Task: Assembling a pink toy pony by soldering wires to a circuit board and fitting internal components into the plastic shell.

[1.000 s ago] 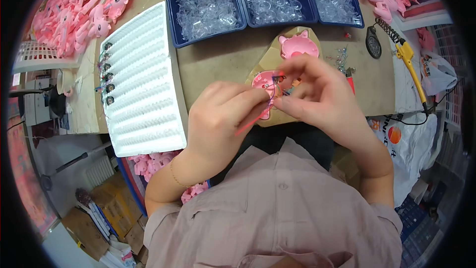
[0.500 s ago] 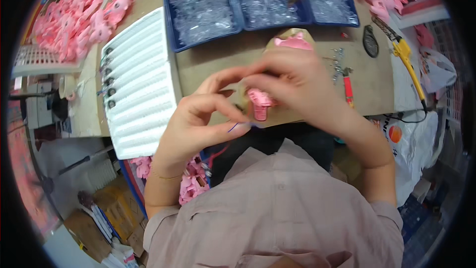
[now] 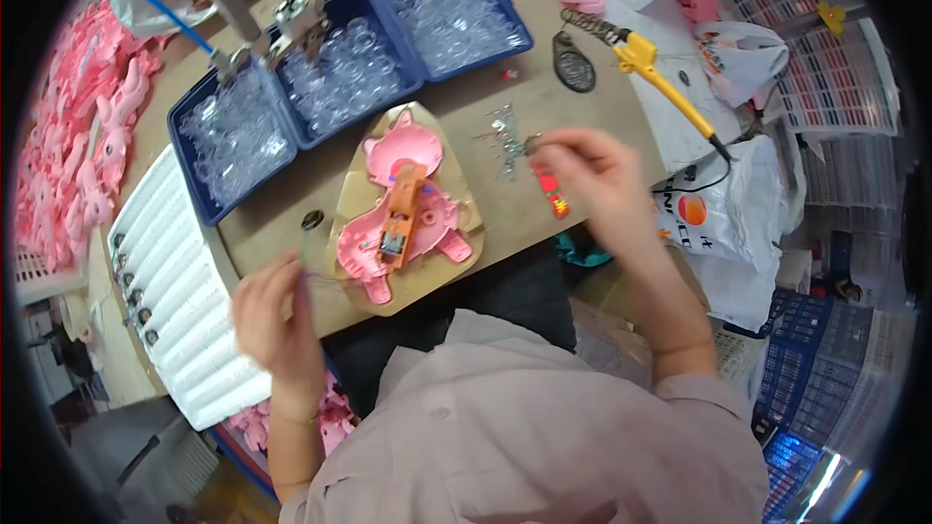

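Observation:
A pink animal-shaped toy shell half (image 3: 403, 153) lies hollow side up in a tan, shield-shaped holder (image 3: 454, 277). Across the shell sits an orange-brown plastic part (image 3: 402, 209) with a small metallic piece near its lower end. To the left of the holder, my left hand (image 3: 272, 315) is closed, pinching a thin dark wire (image 3: 325, 278) that runs toward the shell. My right hand (image 3: 604, 184) is right of the holder, its fingertips closed at the dark end of a red-handled tool (image 3: 549, 192). That hand partly covers the tool.
Blue bins (image 3: 419, 73) of clear plastic pieces stand behind the holder, below a metal machine (image 3: 301, 24). A ribbed white tray (image 3: 184, 320) is at left, near a dark round part (image 3: 313, 220). Small metal bits (image 3: 505, 141) and a yellow-handled soldering iron (image 3: 670, 92) lie at right.
My hands have moved apart: the left to the left, the right over to the red-handled tool. The shell and holder are now uncovered. The whole view has turned and shifted.

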Available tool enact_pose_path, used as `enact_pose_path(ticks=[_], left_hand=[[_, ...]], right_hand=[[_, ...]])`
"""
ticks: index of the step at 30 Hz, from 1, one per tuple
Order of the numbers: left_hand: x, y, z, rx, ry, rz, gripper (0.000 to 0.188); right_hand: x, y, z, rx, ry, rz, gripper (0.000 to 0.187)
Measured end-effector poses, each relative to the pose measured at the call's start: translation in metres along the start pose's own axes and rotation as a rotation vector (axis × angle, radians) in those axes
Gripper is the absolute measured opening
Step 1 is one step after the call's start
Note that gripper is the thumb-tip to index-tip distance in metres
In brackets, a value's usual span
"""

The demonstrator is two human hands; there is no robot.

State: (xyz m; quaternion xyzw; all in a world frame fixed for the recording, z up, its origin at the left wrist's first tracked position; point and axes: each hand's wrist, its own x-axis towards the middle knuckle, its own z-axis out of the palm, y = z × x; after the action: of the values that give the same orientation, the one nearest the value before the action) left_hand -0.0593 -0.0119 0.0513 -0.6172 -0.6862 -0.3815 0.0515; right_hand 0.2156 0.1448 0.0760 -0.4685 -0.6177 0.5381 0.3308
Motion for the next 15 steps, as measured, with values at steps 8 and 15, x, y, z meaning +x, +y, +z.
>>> enact_pose_path(ticks=[8, 15], left_hand=[[0.013, 0.005, 0.026, -0.334, -0.309, -0.322, 0.014], [0.01, 0.012, 0.025, -0.443, -0.381, -0.308, 0.012]], right_hand=[[0.069, 0.076, -0.147, -0.219, 0.529, -0.442, 0.052], [0.091, 0.023, -0.155, -0.758, 0.332, -0.428, 0.044]])
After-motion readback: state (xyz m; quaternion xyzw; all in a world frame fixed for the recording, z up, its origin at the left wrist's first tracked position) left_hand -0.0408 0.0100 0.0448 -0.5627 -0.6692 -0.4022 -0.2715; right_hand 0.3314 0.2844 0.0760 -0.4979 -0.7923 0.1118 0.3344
